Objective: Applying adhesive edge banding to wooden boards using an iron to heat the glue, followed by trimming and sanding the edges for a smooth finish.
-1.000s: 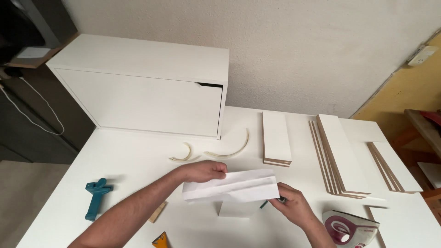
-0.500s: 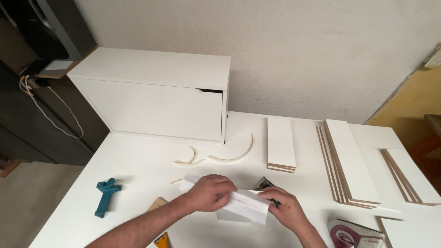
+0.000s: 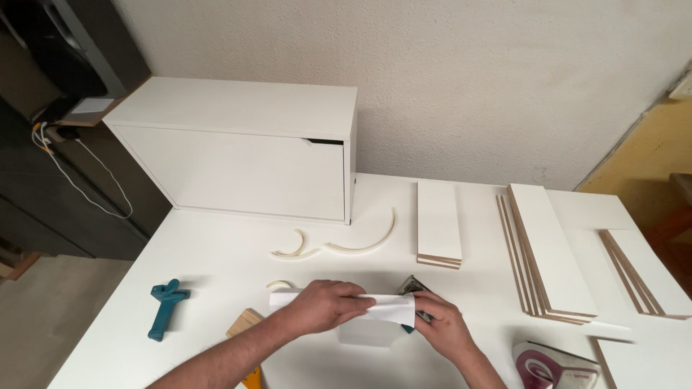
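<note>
Between the 2 hands, near the front edge of the white bench (image 3: 216, 245), lies a white strip of paper (image 3: 393, 308), folded flat and resting on a small white block (image 3: 367, 333). The left hand (image 3: 324, 306) lies palm down over the strip's left part, fingers curled and pressing it flat. The right hand (image 3: 443, 328) is closed on the strip's right end, thumb and fingers pinching it; a dark teal tool (image 3: 412, 288) shows just past its fingertips, and whether the hand also holds it cannot be told.

Just left of the left hand a pale curled offcut (image 3: 280, 285) lies on the bench, and a wooden piece (image 3: 245, 324) sits beside the left forearm. Further left lies a teal clamp-like tool (image 3: 164, 308). Beyond the hands lie 2 curved cream strips (image 3: 364, 243). Beyond those stands a white cabinet (image 3: 238, 144) against the wall. Beyond the right hand lies a short white board (image 3: 438, 223); right of it, well apart, a stack of long white boards (image 3: 548, 252). Just right of the right forearm sits a maroon and white iron (image 3: 555, 364).
</note>
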